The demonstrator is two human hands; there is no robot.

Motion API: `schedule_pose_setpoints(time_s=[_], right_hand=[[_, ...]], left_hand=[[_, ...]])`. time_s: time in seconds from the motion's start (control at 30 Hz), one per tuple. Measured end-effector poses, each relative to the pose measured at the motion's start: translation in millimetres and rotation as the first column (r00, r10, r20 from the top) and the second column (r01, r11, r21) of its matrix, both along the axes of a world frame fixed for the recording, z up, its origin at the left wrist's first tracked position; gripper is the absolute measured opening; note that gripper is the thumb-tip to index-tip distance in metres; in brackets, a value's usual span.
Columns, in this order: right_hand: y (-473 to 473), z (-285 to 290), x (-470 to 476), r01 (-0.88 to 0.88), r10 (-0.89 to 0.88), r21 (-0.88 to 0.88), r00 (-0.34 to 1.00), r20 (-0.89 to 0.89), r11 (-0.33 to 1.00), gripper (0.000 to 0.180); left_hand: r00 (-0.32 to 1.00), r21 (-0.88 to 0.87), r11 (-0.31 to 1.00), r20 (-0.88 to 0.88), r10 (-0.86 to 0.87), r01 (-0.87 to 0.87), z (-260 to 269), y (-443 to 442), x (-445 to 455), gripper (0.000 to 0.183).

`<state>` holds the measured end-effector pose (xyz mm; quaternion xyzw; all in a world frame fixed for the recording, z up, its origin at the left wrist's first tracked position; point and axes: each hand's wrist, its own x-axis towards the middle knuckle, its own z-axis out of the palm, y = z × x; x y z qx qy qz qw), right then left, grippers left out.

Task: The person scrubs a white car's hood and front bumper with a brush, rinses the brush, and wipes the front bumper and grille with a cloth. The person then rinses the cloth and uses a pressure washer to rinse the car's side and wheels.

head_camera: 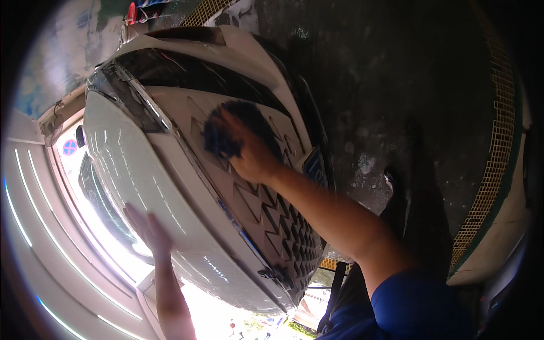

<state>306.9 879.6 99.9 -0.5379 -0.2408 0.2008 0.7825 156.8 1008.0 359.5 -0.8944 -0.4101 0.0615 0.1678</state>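
The front end of a white car, with its hood (pixel 123 170) and a grille of angular pointed shapes (pixel 255 199), fills the middle of the view. My right hand (pixel 242 148) presses a bunched dark blue cloth (pixel 221 134) against the upper part of the grille, its fingers spread over the cloth. Part of the cloth is hidden under that hand, and the dark patch beside it is blurred. My left hand (pixel 151 231) rests flat on the glossy hood near its edge, fingers apart, holding nothing.
A blue licence plate (pixel 313 165) is on the bumper. Yellow floor grating (pixel 495 157) runs along the right over dark, wet-looking floor (pixel 382 76). A red container (pixel 135 13) stands at the top. Another vehicle (pixel 100 199) is outside the bright opening at left.
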Motion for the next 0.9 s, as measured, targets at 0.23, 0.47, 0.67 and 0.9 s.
schedule_pose_setpoints(time_s=[0.23, 0.47, 0.67, 0.9], right_hand=[[-29, -14, 12, -0.307, 0.204, -0.092, 0.799, -0.566, 0.947, 0.054], [-19, -34, -12, -0.19, 0.145, -0.081, 0.912, -0.384, 0.978, 0.06], [-27, -31, 1, -0.32, 0.209, -0.059, 0.737, -0.643, 0.945, 0.071], [-13, -20, 1, -0.217, 0.082, -0.146, 0.783, -0.617, 0.965, 0.079]], left_hand=[[1.0, -0.017, 1.0, -0.011, -0.02, 0.02, 3, 2, -3, 0.072], [0.999, -0.045, 0.998, 0.021, -0.035, 0.035, 1, -1, -3, 0.072], [0.998, -0.03, 0.998, -0.014, -0.053, 0.053, 2, -2, 0, 0.07], [0.999, -0.034, 0.999, -0.015, -0.04, 0.04, 2, -2, -1, 0.07]])
